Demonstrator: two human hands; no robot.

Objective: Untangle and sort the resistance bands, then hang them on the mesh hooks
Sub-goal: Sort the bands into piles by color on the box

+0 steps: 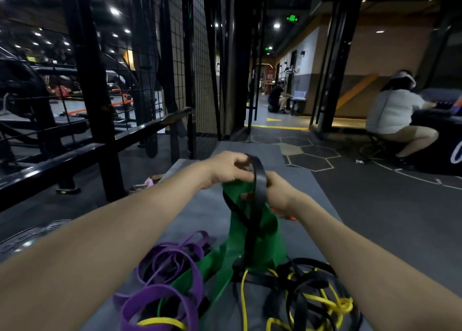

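A tangle of resistance bands lies on a grey mat [200,213] in front of me. My left hand [226,168] and my right hand [277,193] are both raised over the mat, pinching a black band [258,180] that loops up between them. A wide green band [257,233] hangs from the same grip, with the black band crossing it. Purple bands [172,265] coil at the lower left. Thin yellow bands [332,303] and more black bands [300,280] are knotted together at the lower right. The black wire mesh panel [197,63] stands ahead on the left.
A black steel rack frame [97,121] with horizontal rails runs along the left. A person in a light shirt [392,111] sits at the right by a dark machine. Another person [276,98] crouches far down the corridor. Dark hexagon-patterned floor [317,156] lies beyond the mat.
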